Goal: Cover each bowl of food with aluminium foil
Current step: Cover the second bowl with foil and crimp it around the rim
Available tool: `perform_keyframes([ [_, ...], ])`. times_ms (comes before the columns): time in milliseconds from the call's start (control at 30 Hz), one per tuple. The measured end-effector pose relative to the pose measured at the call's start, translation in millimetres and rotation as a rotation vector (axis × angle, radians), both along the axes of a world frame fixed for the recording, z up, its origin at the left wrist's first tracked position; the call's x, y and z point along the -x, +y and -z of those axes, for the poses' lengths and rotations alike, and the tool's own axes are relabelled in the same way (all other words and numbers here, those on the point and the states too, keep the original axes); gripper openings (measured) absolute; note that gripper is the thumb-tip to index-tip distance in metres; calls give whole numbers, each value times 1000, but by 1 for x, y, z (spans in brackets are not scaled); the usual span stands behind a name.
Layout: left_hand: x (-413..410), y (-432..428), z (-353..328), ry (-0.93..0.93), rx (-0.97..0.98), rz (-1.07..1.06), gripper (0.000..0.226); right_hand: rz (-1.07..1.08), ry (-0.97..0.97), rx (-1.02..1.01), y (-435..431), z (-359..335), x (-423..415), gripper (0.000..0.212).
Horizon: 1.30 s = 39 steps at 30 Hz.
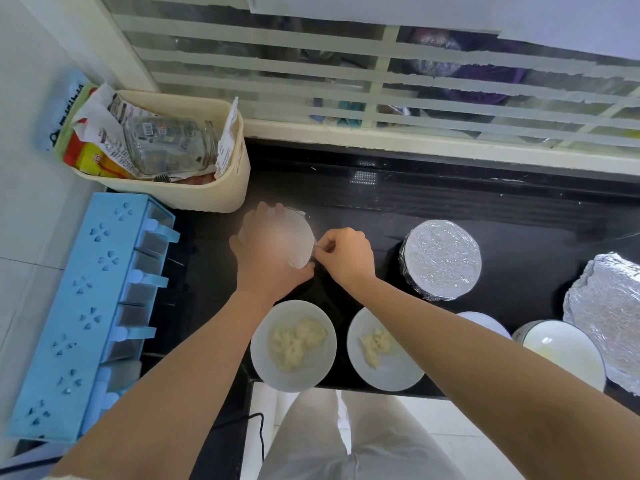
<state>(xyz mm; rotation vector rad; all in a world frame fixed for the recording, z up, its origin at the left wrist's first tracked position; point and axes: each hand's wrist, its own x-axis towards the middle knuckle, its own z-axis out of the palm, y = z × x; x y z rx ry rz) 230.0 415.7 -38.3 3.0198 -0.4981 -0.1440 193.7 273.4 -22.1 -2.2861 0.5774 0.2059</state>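
On the black counter, a foil-covered bowl (300,237) sits at centre left. My left hand (268,254) lies flat over its top, hiding most of it. My right hand (344,256) pinches the foil at the bowl's right rim. A second foil-covered bowl (441,259) stands to the right, apart from my hands. Two uncovered white bowls with pale mashed food sit at the front edge, one on the left (293,345) and one on the right (382,351), partly under my right forearm. A loose crumpled foil sheet (609,313) lies at far right.
A cream basket (194,188) of packets and a glass jar stands at back left. A blue seasoning rack (90,306) runs along the left side. Two more white bowls, one mostly hidden (485,322) and one open (564,348), sit at front right. A striped window backs the counter.
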Motion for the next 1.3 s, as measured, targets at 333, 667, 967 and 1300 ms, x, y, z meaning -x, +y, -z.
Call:
perform_keyframes([
  [333, 7, -9, 1, 16, 1, -8, 114, 342, 152, -462, 5, -5, 9, 18],
  [667, 13, -20, 2, 1, 8, 49, 112, 552, 176, -746, -8, -14, 25, 24],
  [967, 16, -26, 4, 45, 20, 334, 113, 516, 324, -669, -38, -22, 37, 20],
  [1300, 5, -16, -5, 59, -24, 375, 121, 322, 323, -611, -34, -17, 41, 18],
])
